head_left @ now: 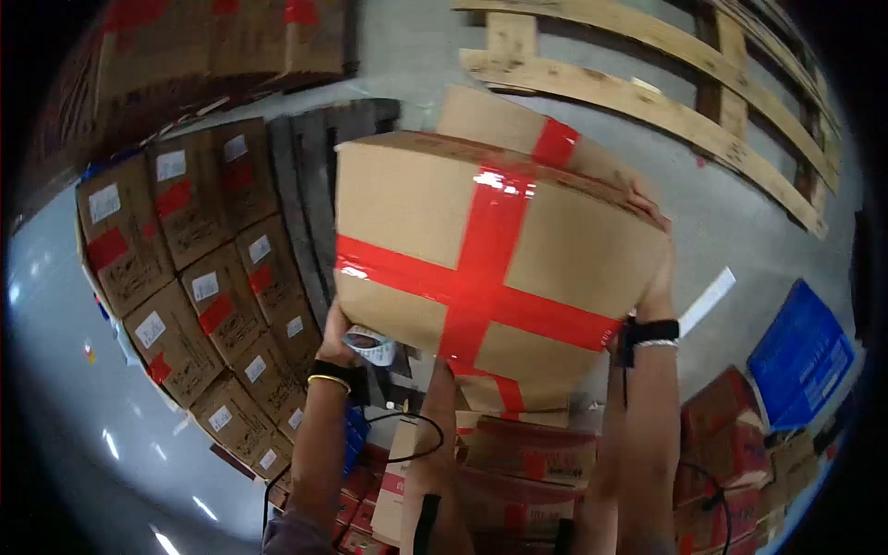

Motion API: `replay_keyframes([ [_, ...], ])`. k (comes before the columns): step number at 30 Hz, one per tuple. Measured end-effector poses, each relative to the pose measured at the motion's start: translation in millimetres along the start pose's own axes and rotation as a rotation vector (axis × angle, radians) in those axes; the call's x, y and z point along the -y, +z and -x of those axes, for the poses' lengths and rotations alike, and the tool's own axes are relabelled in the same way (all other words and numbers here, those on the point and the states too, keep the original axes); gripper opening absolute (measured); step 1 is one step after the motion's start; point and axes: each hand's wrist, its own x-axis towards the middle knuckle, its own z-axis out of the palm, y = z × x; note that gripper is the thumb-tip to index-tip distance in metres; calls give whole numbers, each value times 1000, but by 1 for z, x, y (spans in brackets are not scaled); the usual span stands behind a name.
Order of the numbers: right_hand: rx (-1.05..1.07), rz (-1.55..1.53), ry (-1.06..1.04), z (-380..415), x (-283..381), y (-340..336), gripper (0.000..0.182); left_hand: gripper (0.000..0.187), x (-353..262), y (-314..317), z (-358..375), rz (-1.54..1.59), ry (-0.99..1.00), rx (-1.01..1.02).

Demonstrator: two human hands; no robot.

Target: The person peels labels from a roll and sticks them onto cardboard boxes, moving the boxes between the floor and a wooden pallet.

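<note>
A large cardboard box [398,203] with crossed red tape hangs tilted in front of me. At its lower left edge my left hand [337,335] grips it, wearing a black strap and a yellow bracelet, with fingers partly hidden. A roll of tape [370,347] is right beside that hand. My right hand [659,254] holds the box's right side, its fingertips over the upper edge. Behind the box shows another taped cardboard surface [490,120]. Two further forearms, one under the box's middle and one beside my right arm, rise from the bottom; whose they are is unclear.
Stacked labelled boxes [199,240] stand at left beside a dark pallet [319,185]. Wooden pallets [647,106] lie at upper right. A blue panel [803,356] and red boxes [721,416] are at right. More boxes [527,453] sit below, near a black cable [439,435].
</note>
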Motion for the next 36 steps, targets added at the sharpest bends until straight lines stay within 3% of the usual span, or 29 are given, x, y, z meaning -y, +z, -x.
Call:
replay_keyframes([
  [1, 14, 12, -24, 1, -2, 1, 35, 38, -6, 8, -1, 282, -185, -142],
  [3, 30, 75, -80, 10, -2, 12, 35, 39, 1, -8, -2, 331, -199, -44],
  [8, 48, 117, -61, 24, 11, 82, 35, 42, -13, -47, 35, 312, -112, -86],
  [9, 70, 132, -63, 23, 7, 95, 36, 43, -26, -66, 41, 340, -131, -141],
  [12, 209, 192, -198, 5, -30, 147, 36, 49, -106, -76, 84, 271, 75, -165],
  [14, 128, 221, -35, -23, -61, 214, 34, 60, -137, -110, 95, 476, 138, 312],
  [16, 98, 0, 15, -49, -104, 264, 36, 64, -144, -102, 111, 345, 210, 110],
  [17, 86, 30, -9, -40, -115, 290, 39, 65, -137, -89, 120, 143, 284, -321],
  [18, 77, 62, -42, -32, -119, 315, 42, 66, -119, -99, 124, 9, 192, -317],
  [21, 434, 485, -49, 47, -126, 318, 46, 46, -63, -47, 148, -375, 37, -210],
  [22, 476, 501, 105, 86, -115, 312, 45, 38, -43, -27, 155, -285, 56, -14],
  [23, 617, 566, 271, 115, -99, 299, 44, 32, -28, -5, 160, -496, 169, 111],
  [24, 759, 726, 187, 137, -89, 283, 46, 28, -18, 14, 170, -609, 184, 136],
  [26, 898, 961, 76, 170, -59, 255, 52, 24, -22, 52, 181, -755, 393, 234],
  [28, 911, 811, 431, 176, -25, 233, 49, 20, -32, 90, 187, -813, 581, 268],
  [29, 901, 723, 610, 180, -11, 221, 48, 19, -39, 103, 189, -809, 563, 240],
  [30, 802, 701, 544, 183, 0, 210, 38, 19, -44, 114, 191, -805, 542, 215],
  [33, 913, 796, 588, 169, 57, 191, 30, 15, -45, 141, 193, -613, 375, 212],
  [36, 866, 911, 455, 146, 107, 167, 25, 15, -36, 146, 186, -613, 190, 478],
])
